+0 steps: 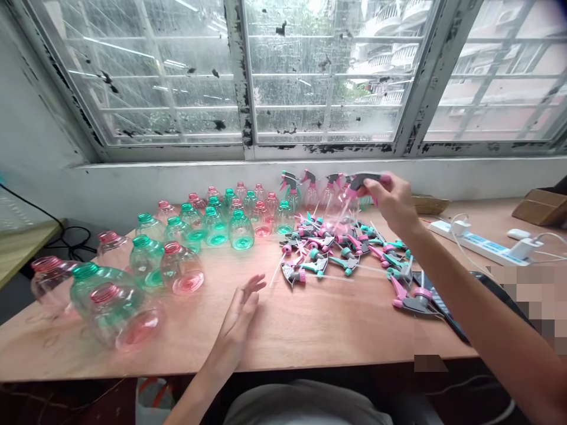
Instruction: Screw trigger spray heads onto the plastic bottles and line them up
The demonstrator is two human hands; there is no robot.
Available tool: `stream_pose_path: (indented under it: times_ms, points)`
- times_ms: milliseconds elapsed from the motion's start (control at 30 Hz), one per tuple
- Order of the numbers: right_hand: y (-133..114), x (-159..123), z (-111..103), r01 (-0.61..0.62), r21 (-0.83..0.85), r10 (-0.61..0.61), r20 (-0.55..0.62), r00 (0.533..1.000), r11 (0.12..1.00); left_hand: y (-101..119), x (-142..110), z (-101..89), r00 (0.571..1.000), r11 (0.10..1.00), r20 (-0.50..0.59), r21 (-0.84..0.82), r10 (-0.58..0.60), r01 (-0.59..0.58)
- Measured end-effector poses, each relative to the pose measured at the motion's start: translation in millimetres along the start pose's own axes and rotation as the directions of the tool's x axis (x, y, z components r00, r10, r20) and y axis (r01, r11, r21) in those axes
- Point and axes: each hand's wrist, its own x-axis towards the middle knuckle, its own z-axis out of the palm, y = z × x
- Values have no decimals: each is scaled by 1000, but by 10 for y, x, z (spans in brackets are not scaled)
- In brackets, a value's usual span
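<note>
- From my remote seat I see the tabletop [310, 330] running beneath the window, its back edge against the wall.
- Pink and green open-necked bottles [217, 225] stand upright from the tabletop's front-left corner towards the middle of its back edge.
- The heap of spray heads [328, 245], grey with pink or green parts, lies right of the middle, thin tubes sticking out at various angles.
- Behind that heap, near the back edge, I have a row of bottles fitted with spray heads [310, 193].
- A white power strip [481, 243] with plugs lies towards the right edge.
- My left hand [243, 301] is free, fingers extended, between the bottles and the heap; I cannot tell whether it touches the tabletop.
- My right hand [396, 203] is raised above the heap, fingers closed around one spray head.
- That pink-and-grey spray head [362, 181] is tilted, its collar pointing down and left.
</note>
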Motion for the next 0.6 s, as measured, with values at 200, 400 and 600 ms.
stream_pose_path:
  times_ms: [200,400,600]
  points:
    - [365,772,315,2,-370,-10,-21,1000,929,121,-62,43,995,996,77,66,-57,52]
    - [568,819,709,-23,-425,43,38,998,905,130,-37,-11,999,994,18,106,-41,39]
    - [812,775,1024,-102,-496,145,49,988,862,140,-38,23,998,995,52,94,17,-22]
